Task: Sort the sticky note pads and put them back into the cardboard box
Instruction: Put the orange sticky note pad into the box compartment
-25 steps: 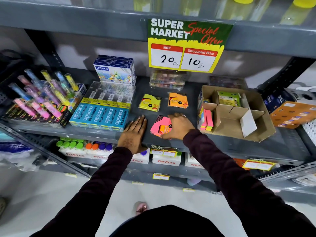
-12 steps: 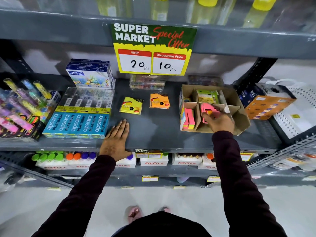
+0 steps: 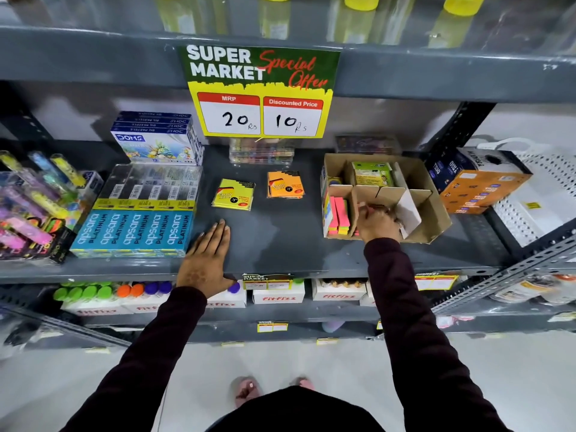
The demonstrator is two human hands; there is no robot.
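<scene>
A person stands at a grey metal shelf [image 3: 280,244]. The left hand [image 3: 207,260] lies flat, palm down with fingers spread open, on the front edge of the shelf, just beside a stack of blue pencil boxes [image 3: 134,229]; it holds nothing. The right hand [image 3: 378,222] reaches down into a front compartment of the cardboard box [image 3: 436,219], which sits toward the right end of the shelf. Its fingers are curled inward over something in that compartment, but what they grip, or whether they grip at all, is hidden by the hand itself and cannot be told. In the compartment to the left of that hand, pink sticky note pads [image 3: 338,213] stand on edge against the box's left wall. A green pack [image 3: 372,173] stands in a rear compartment. Two pads lie flat on the bare middle of the shelf, well apart from the box: a yellow pad [image 3: 233,194] and an orange pad [image 3: 285,184], near each other toward the back. A price sign [image 3: 260,92] hangs from the upper shelf's front edge above them.
</scene>
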